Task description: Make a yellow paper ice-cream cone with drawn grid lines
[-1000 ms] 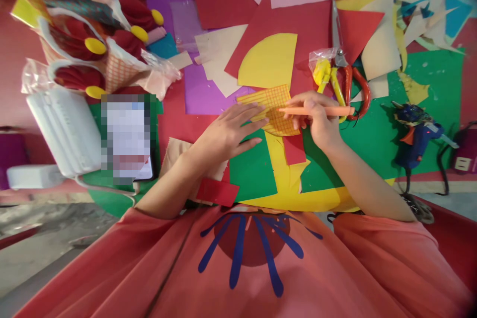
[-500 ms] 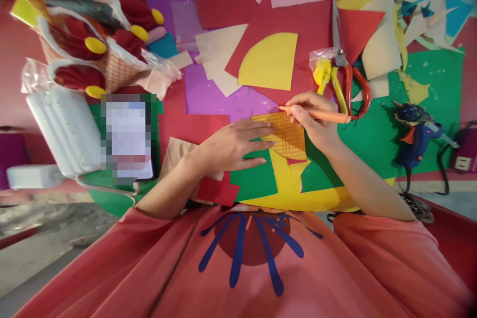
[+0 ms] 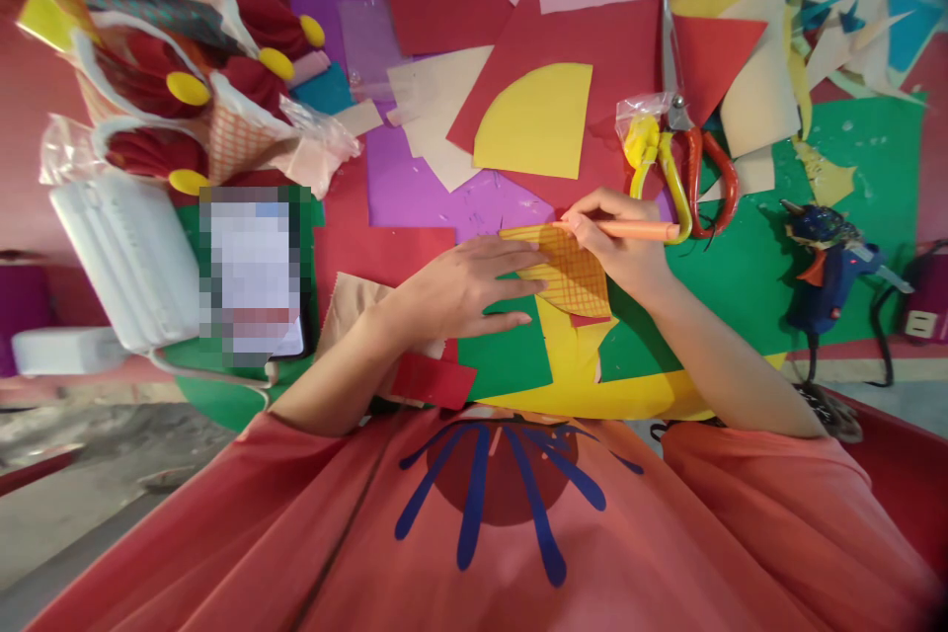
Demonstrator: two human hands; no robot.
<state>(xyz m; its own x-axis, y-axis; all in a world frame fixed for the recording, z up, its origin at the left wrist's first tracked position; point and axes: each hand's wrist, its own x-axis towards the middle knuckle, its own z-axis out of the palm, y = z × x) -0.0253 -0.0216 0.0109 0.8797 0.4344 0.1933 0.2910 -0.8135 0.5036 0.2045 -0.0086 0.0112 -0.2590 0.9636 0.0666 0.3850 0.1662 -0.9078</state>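
My right hand pinches an orange marker, its tip at the upper edge of a yellow paper piece drawn over with an orange grid. Fingers apart, my left hand lies flat, its fingertips on the left side of the gridded piece. Beneath that piece, part of a yellow paper scrap shows. A plain yellow quarter-circle rests on dark red paper farther back.
Red-handled scissors and a yellow-handled tool lie right of centre. A blue glue gun is at the right. At left are a phone, a white device and several grid-patterned cones.
The marker has levelled out, and its tip has shifted slightly right and down along the piece's upper edge. My left hand stays in place.
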